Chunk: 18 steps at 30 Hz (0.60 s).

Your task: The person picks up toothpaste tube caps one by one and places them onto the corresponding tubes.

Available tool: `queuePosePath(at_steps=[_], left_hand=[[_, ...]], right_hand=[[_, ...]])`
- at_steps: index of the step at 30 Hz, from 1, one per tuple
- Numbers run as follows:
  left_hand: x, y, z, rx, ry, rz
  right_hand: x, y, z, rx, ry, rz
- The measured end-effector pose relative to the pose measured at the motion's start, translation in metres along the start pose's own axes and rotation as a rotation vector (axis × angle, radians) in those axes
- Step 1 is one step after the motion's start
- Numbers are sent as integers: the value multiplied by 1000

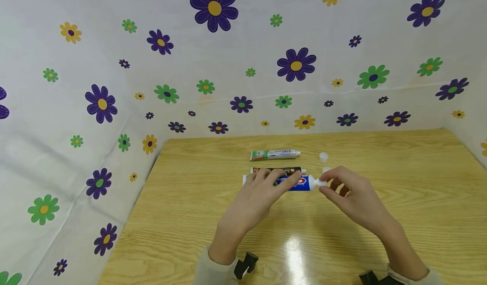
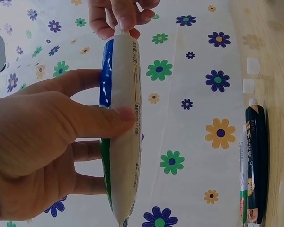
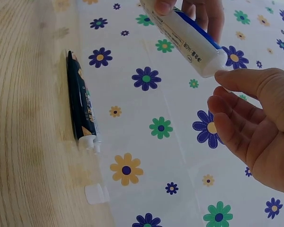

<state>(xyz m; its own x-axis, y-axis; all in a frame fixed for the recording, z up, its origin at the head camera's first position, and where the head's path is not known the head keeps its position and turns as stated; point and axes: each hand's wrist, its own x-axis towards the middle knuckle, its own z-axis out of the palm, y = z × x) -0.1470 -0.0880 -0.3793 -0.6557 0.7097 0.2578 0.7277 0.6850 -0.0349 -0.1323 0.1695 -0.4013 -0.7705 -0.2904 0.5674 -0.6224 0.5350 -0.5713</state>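
Two sleeves [image 1: 214, 270] come lowest, each with one black mount [image 1: 250, 261] at the wrist, and out of them reach my left grip [image 1: 253, 200] and right grip [image 1: 357, 198]. Three tubes are before me: one blue tube [image 1: 304, 184], one black tube [image 3: 78, 101] and one green tube [image 1: 274, 154]. With my left grip I hold the blue tube, thumb across its white back and fingers round the other side, parted only by the tube's thickness. My right grip is nearly closed, thumb and forefinger pinching the white tip [image 1: 321, 183] at the tube's end. Between them I have the blue tube raised above the wooden surface [image 1: 171, 217], roughly crosswise to me. Past it the black tube rests on the surface, partly hidden by my left grip in the head view; the green tube lies farther off. Two white caps [image 1: 323, 157] sit to their right, apart from each other, the nearer partly behind my right grip. Flowered cloth [image 1: 243, 35] rises at the back and both sides.
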Motion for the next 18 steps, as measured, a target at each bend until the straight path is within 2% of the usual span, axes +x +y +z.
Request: queuePosePath(at_steps=[7,18], left_hand=[[0,1,-2,9,33,13],[-1,2,-3,37,34,11]], right_hand=[[0,1,0,13,-5,9],[-1,-1,3,42,4,82]])
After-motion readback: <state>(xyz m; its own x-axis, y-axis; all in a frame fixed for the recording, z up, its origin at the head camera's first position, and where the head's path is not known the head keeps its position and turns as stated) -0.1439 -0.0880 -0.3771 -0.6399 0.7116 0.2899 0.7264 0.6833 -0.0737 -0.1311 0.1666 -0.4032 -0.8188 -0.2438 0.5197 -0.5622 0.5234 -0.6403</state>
